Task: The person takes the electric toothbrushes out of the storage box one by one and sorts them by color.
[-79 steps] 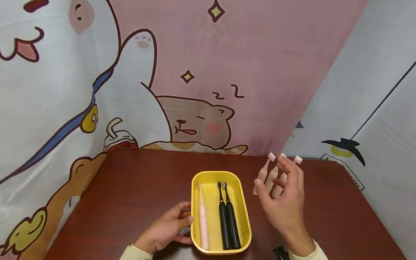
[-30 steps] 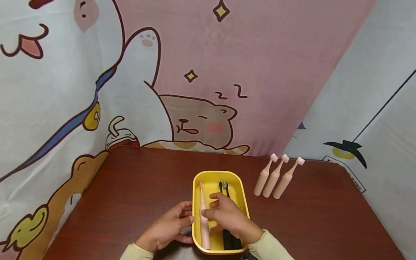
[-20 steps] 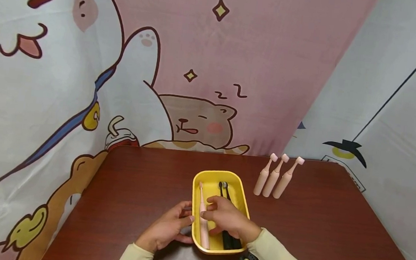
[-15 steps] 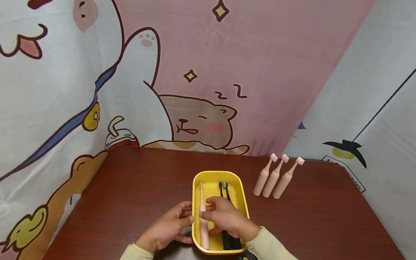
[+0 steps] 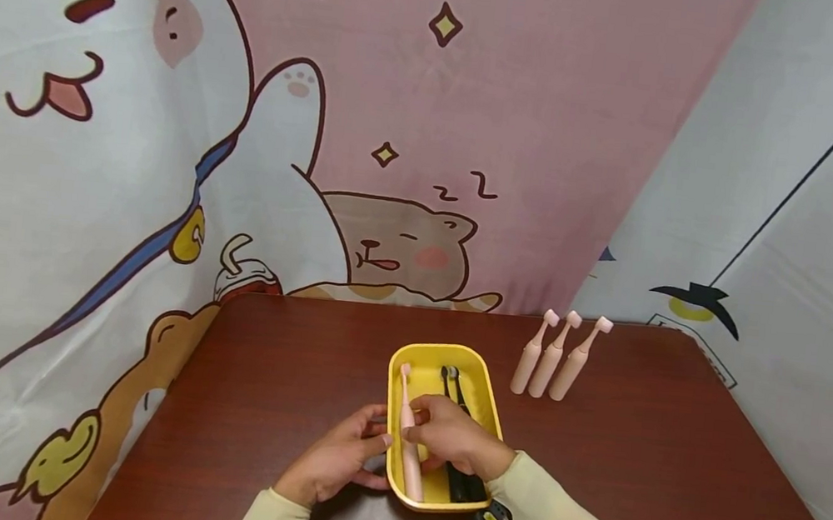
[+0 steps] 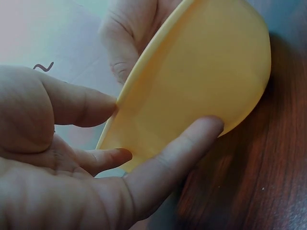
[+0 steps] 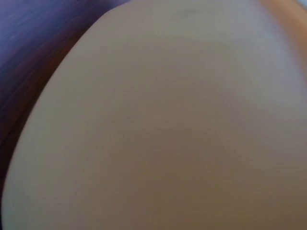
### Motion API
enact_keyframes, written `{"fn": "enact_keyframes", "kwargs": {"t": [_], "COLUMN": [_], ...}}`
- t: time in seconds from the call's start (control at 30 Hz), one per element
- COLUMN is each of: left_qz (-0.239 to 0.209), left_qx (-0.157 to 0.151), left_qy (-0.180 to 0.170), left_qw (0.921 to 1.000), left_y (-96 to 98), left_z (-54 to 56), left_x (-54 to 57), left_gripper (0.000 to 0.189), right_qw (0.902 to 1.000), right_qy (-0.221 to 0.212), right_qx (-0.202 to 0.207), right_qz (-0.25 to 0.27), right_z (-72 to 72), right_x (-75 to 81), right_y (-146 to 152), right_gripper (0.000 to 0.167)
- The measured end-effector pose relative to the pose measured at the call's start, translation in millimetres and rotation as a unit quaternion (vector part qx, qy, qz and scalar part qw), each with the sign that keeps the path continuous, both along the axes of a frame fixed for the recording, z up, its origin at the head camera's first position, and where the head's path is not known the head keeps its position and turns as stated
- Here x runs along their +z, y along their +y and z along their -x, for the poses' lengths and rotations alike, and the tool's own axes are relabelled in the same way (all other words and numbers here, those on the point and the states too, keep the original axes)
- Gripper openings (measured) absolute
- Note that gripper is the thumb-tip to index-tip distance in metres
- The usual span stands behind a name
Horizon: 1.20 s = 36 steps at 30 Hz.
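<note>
My right hand (image 5: pixel 455 438) reaches into a yellow tray (image 5: pixel 484 396) in the head view. Its thumb and index finger pinch a pink electric toothbrush (image 5: pixel 410 464) around the top of the handle, close to the tray's left wall. Under the same hand lie two black electric toothbrushes (image 5: pixel 458 483), side by side and partly hidden. My left hand (image 5: pixel 337 457) steadies the tray from the left. In the left wrist view, its extended fingers (image 6: pixel 177 153) touch the tray's outer wall (image 6: pixel 201 72). A blurred pale surface fills most of the right wrist view.
Three pink toothbrushes (image 5: pixel 548 361) stand with heads up on the dark red-brown table (image 5: pixel 286 365), right of the tray. A cartoon-printed cloth (image 5: pixel 549 139) hangs behind and at the sides of the table.
From beside the standing pink toothbrushes, my right hand has moved left into the tray. Its fingers have closed on the pink toothbrush lying there. The left hand stays at the tray.
</note>
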<state>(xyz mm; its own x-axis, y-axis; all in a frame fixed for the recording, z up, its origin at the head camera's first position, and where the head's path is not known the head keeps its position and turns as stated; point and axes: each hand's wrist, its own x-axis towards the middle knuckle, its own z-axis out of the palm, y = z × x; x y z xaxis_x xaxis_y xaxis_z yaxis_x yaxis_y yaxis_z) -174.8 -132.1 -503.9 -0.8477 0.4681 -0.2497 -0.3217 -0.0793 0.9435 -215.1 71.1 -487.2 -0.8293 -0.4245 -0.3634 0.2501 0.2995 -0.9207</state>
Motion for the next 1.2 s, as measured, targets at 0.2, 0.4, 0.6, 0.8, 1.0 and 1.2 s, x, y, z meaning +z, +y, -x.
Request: {"fn": "enact_keyframes", "kwargs": {"t": [0.2,0.4,0.6,0.8,1.0,1.2], "left_qz": [-0.002,0.001,0.001,0.003,0.001,0.001], "left_qx": [0.002,0.003,0.006,0.005,0.002,0.001], "left_qy": [-0.001,-0.003,0.000,-0.002,-0.002,-0.001], "left_qw": [1.0000,1.0000,1.0000,1.0000,1.0000,1.0000], "left_y": [0.1,0.3,0.6,0.7,0.8,0.9], "left_z": [1.3,0.9,0.9,0.4,0.5,0.0], "left_x": [0.8,-0.5,-1.4,-1.0,-2.1,-2.3], "left_gripper": [0.056,0.055,0.057,0.057,0.055,0.056], "right_qw": [0.9999,0.9997,0.9994,0.9983,0.9969,0.9950], "right_qy": [-0.007,-0.014,-0.023,-0.038,-0.054,-0.060], "right_qx": [-0.007,-0.014,-0.013,-0.014,-0.011,-0.016], "right_qz": [0.009,0.017,0.022,0.042,0.056,0.078], "right_z": [1.4,3.4,6.8,7.8,8.2,6.9], "right_x": [-1.6,-6.2,-9.7,-10.1,-9.6,-7.0], "right_y": [0.1,1.1,2.9,4.4,6.6,10.6], "right_gripper": [0.060,0.060,0.059,0.060,0.060,0.063]}}
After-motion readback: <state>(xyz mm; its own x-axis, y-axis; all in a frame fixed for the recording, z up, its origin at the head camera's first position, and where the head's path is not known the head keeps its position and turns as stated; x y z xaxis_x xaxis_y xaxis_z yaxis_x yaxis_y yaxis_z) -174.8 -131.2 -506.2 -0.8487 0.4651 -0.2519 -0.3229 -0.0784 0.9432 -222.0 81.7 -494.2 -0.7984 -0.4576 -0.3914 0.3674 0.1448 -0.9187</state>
